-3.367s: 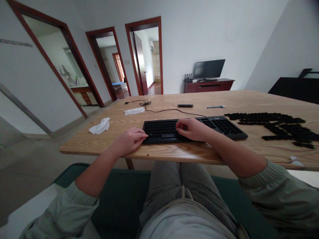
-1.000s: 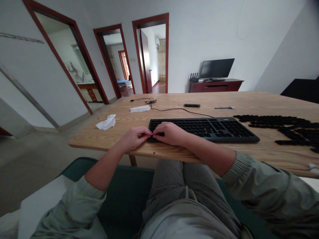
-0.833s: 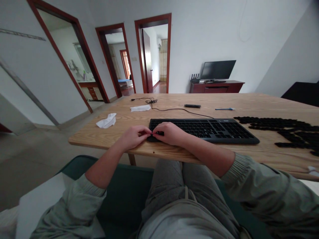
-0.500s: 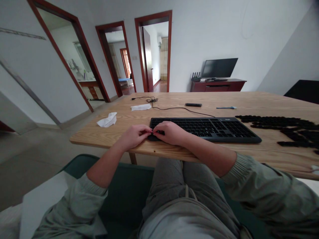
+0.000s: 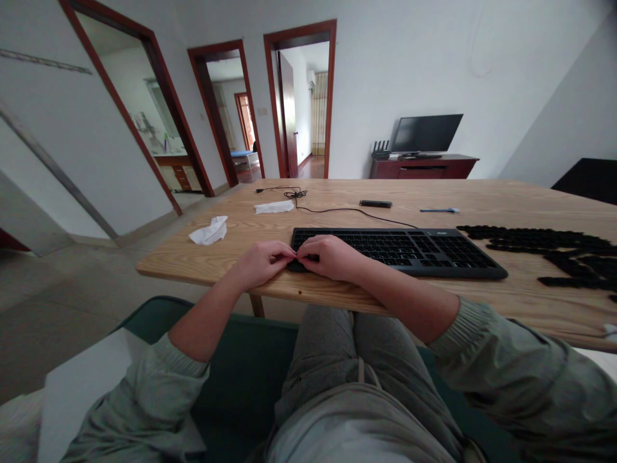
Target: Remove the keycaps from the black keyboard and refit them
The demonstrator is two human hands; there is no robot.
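A black keyboard (image 5: 424,251) lies on the wooden table in front of me, its cable (image 5: 332,211) running out behind it. My left hand (image 5: 258,262) reaches to the keyboard's near left corner, thumb and index finger pinched together. Over the left end of the keys, my right hand (image 5: 330,257) is also pinched, its fingertips meeting those of the left. Whatever sits between the fingertips is too small and covered to name. Both hands hide the left part of the keyboard.
Rows of small black pieces (image 5: 544,238) lie to the right on the table (image 5: 231,257). Behind the keyboard are a small black bar (image 5: 375,204) and a blue brush (image 5: 439,210). A crumpled white tissue (image 5: 209,231) and a folded one (image 5: 274,207) lie at left.
The fingertips have shifted very slightly at the keyboard's left corner. Both hands keep nearly the same place and pose; the whole view has moved a little.
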